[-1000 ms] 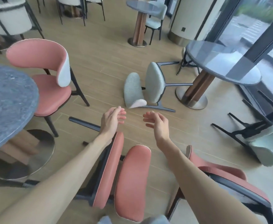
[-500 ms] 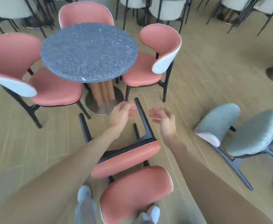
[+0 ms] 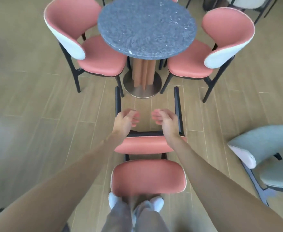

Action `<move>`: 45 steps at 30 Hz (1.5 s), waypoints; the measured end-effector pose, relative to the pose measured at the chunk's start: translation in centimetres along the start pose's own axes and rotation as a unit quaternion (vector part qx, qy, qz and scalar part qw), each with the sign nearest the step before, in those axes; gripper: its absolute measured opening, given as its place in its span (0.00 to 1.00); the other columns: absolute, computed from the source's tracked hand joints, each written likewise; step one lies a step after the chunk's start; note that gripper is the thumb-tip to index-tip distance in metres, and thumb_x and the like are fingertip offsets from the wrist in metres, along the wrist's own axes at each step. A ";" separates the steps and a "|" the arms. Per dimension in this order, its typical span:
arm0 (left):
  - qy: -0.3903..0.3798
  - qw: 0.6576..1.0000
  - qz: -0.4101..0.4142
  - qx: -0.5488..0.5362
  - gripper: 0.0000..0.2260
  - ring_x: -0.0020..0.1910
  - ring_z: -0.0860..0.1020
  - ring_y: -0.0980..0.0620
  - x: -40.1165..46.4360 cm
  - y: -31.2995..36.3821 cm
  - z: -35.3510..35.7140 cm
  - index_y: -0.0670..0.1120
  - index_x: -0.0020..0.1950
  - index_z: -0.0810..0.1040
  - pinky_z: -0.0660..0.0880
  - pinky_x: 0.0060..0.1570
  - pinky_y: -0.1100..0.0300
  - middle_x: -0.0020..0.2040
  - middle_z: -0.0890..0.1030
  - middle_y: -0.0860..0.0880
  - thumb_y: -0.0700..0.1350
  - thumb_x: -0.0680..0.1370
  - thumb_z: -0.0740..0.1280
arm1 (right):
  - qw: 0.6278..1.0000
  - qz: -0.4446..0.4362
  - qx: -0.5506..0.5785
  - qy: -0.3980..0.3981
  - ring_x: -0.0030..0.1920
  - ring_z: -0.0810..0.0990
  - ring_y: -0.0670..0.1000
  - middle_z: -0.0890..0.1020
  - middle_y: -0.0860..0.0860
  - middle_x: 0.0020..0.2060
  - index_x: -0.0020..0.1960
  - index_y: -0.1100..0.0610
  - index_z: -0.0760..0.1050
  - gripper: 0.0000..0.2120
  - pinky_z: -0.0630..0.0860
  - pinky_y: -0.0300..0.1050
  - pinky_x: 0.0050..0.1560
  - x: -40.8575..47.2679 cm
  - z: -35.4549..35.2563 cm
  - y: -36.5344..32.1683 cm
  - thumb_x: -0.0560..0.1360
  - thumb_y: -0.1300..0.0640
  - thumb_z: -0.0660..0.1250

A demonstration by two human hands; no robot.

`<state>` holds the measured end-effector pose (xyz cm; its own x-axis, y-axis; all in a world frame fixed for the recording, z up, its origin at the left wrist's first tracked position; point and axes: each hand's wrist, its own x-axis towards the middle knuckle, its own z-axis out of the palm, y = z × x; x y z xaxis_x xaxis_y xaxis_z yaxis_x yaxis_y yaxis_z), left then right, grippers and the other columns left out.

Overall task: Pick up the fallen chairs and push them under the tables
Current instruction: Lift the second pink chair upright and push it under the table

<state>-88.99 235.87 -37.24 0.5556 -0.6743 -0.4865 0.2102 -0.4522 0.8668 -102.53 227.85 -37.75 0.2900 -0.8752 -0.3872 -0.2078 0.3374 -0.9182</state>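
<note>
A fallen pink chair [image 3: 148,175] lies on its back at my feet, its two black front legs pointing toward the round grey table [image 3: 146,25]. My left hand [image 3: 125,121] and my right hand [image 3: 166,120] hover side by side above the floor between those legs, fingers curled loosely and apart, holding nothing. A fallen grey-green chair [image 3: 269,158] lies on its side at the right edge.
Two upright pink chairs [image 3: 94,52] [image 3: 209,56] stand at the left and right of the table, whose wooden column meets a round metal base [image 3: 142,86]. More chairs stand at the top right. My white shoes [image 3: 157,202] touch the fallen chair's backrest.
My view has swung left, from the window-side tables to the pink table, so the fallen pink chair now lies straight ahead. Both hands stay empty in front of me.
</note>
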 end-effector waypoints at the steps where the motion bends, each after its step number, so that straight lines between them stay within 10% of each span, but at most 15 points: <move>1: -0.002 1.000 -0.009 -0.001 0.12 0.44 0.81 0.46 0.1 -0.7 -0.2 0.38 0.57 0.80 0.77 0.47 0.52 0.48 0.84 0.42 0.42 0.80 0.61 | 1.000 0.006 -0.007 0.000 0.50 0.84 0.53 0.86 0.54 0.47 0.49 0.57 0.81 0.09 0.79 0.47 0.54 -0.2 0.3 0.6 0.79 0.56 0.63; 24: -0.090 0.982 -0.117 0.122 0.12 0.51 0.83 0.46 2.1 -13.1 1.4 0.42 0.56 0.81 0.80 0.57 0.48 0.50 0.85 0.44 0.47 0.80 0.64 | 0.982 0.163 -0.090 -0.010 0.49 0.84 0.54 0.86 0.55 0.47 0.55 0.61 0.80 0.17 0.77 0.56 0.60 -1.5 2.2 15.3 0.77 0.50 0.62; 37: -0.315 0.907 -0.098 0.261 0.12 0.49 0.84 0.44 8.2 -20.2 7.8 0.39 0.55 0.82 0.80 0.53 0.50 0.49 0.85 0.42 0.46 0.80 0.66 | 0.927 0.220 0.115 0.282 0.44 0.84 0.56 0.86 0.57 0.43 0.51 0.63 0.82 0.13 0.79 0.47 0.47 -0.7 -1.2 25.4 0.77 0.57 0.61; 45: -0.323 0.862 -0.151 0.360 0.13 0.46 0.82 0.44 11.4 -30.3 7.8 0.39 0.58 0.80 0.80 0.54 0.47 0.52 0.83 0.41 0.45 0.78 0.67 | 0.857 0.311 0.226 0.343 0.41 0.82 0.56 0.85 0.54 0.41 0.45 0.57 0.80 0.09 0.77 0.47 0.45 -2.5 1.6 36.4 0.76 0.54 0.64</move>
<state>-95.25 237.31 -69.88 -0.0507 -0.5410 -0.8395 -0.4166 -0.7525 0.5101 -109.28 242.90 -70.29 -0.3955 -0.4222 -0.8157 0.3054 0.7771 -0.5503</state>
